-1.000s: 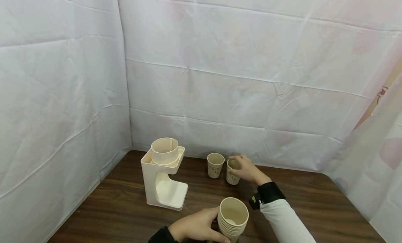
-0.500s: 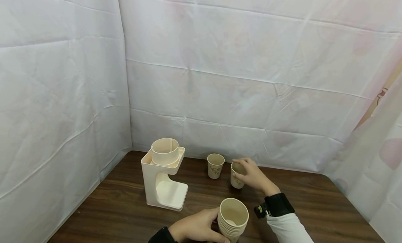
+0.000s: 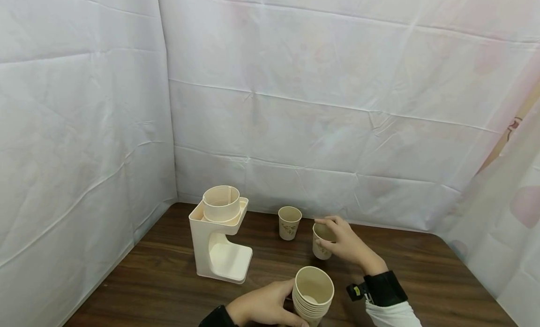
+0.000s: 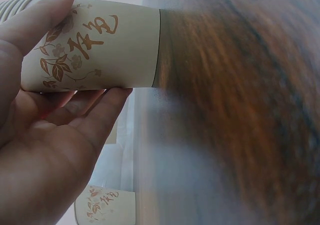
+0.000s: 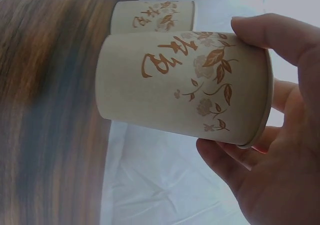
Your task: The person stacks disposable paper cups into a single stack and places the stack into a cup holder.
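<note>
In the head view my left hand [image 3: 267, 302] holds a stack of nested beige paper cups [image 3: 313, 289] at the near edge. The left wrist view has its thumb and fingers around the lowest cup [image 4: 107, 45], printed with brown leaves and characters. My right hand [image 3: 349, 243] grips a single paper cup [image 3: 319, 248] near its rim, farther back; thumb and fingers lie on opposite sides in the right wrist view. Whether this cup's base touches the table I cannot tell. A second single cup [image 3: 288, 226] stands upright to its left, apart from both hands.
A cream-coloured stand [image 3: 201, 252] with a round open holder [image 3: 221, 207] on top stands left of the cups. The dark wood table [image 3: 156, 280] runs back to white cloth [image 3: 295, 106], which also hangs at the left and right.
My right hand has moved the single paper cup to the right and nearer to me, widening its gap from the other cup. The left hand and the stack have stayed put.
</note>
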`<state>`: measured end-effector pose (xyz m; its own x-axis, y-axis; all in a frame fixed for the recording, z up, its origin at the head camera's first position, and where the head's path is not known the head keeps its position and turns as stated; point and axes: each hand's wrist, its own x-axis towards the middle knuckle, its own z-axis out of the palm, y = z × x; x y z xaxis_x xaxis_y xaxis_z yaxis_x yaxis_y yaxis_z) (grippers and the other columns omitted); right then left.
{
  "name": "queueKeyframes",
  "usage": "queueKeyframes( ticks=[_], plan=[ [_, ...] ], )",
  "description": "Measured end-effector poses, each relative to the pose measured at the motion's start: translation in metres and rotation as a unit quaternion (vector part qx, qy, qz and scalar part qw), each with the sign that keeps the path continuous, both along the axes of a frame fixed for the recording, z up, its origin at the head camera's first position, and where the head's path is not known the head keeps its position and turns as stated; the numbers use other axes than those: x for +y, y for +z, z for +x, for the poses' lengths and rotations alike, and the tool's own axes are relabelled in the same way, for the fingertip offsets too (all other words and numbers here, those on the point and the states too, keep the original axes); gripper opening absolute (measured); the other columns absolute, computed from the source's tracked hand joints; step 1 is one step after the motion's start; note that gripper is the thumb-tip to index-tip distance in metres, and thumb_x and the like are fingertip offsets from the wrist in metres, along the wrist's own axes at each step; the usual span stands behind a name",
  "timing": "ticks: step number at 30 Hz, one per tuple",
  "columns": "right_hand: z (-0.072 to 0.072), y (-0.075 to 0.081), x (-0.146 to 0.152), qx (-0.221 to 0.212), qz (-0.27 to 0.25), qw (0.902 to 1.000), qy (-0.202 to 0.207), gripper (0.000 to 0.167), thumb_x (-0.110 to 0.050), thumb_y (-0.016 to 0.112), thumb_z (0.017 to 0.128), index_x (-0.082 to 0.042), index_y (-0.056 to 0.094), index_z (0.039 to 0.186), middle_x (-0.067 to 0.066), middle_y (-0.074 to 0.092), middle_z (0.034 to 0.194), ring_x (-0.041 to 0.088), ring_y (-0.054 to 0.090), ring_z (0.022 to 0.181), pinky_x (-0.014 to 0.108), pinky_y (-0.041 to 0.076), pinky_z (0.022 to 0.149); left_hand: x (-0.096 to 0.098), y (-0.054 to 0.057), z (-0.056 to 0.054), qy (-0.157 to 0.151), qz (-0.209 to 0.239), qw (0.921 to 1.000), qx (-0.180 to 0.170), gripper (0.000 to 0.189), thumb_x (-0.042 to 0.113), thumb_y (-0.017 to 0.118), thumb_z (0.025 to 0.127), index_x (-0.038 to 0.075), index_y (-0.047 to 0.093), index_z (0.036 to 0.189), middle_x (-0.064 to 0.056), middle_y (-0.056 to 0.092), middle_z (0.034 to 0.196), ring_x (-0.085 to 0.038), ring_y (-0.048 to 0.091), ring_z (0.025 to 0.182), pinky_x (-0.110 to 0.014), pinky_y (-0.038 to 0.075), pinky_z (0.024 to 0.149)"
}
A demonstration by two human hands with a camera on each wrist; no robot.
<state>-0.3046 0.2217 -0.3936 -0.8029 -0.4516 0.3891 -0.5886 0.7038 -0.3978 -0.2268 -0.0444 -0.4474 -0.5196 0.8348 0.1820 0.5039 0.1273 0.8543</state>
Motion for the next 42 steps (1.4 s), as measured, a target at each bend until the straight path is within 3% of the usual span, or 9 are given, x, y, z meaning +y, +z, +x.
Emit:
queueKeyframes(
  ticks=[16, 25, 32, 38, 42],
  plan=[
    [0.026, 0.015, 0.001, -0.037, 0.014, 0.9989, 0.024, 0.053, -0.031, 0.072, 0.095, -0.013, 0.055, 0.142, 0.02, 0.046, 0.139, 0.042, 0.043, 0.128, 0.059, 0.045, 0.095, 0.002, -0.001, 0.0, -0.012, 0.004, 0.9998, -0.016, 0.062, 0.02, 0.078, 0.091, 0.016, 0.044, 0.143, 0.009, 0.059, 0.131, -0.003, 0.055, 0.117, -0.025, 0.046, 0.097],
    [0.042, 0.035, -0.003, 0.041, 0.017, 0.9978, 0.049, 0.054, -0.03, 0.075, 0.093, -0.016, 0.056, 0.142, 0.012, 0.049, 0.139, 0.035, 0.046, 0.127, 0.056, 0.046, 0.094, 0.001, 0.0, 0.001, -0.001, 0.005, 0.9999, -0.009, 0.061, 0.021, 0.079, 0.089, 0.015, 0.047, 0.14, 0.01, 0.06, 0.128, -0.002, 0.056, 0.115, -0.024, 0.046, 0.096],
    [0.053, 0.046, 0.001, 0.066, 0.012, 0.9969, 0.04, 0.053, -0.03, 0.075, 0.092, -0.019, 0.056, 0.141, 0.009, 0.05, 0.138, 0.029, 0.047, 0.126, 0.042, 0.053, 0.086, 0.001, 0.002, 0.002, -0.001, 0.003, 0.9999, -0.013, 0.061, 0.02, 0.079, 0.089, 0.016, 0.047, 0.141, 0.01, 0.059, 0.129, -0.002, 0.055, 0.115, -0.025, 0.046, 0.097],
    [0.065, 0.056, 0.002, 0.096, 0.011, 0.9941, 0.05, 0.054, -0.026, 0.077, 0.091, -0.022, 0.057, 0.14, 0.007, 0.05, 0.139, 0.029, 0.048, 0.127, 0.049, 0.05, 0.091, 0.001, 0.002, 0.003, -0.002, 0.003, 0.9999, -0.016, 0.061, 0.019, 0.079, 0.089, 0.015, 0.046, 0.141, 0.009, 0.06, 0.129, -0.003, 0.056, 0.115, -0.024, 0.047, 0.094],
    [0.076, 0.064, 0.0, 0.117, -0.007, 0.9909, 0.067, 0.054, -0.019, 0.078, 0.089, -0.022, 0.057, 0.139, 0.006, 0.049, 0.14, 0.03, 0.048, 0.127, 0.039, 0.055, 0.082, 0.0, 0.002, 0.004, 0.001, 0.001, 1.0, -0.001, 0.061, 0.021, 0.079, 0.089, 0.015, 0.047, 0.14, 0.009, 0.06, 0.129, -0.003, 0.055, 0.115, -0.025, 0.047, 0.096]
  ],
)
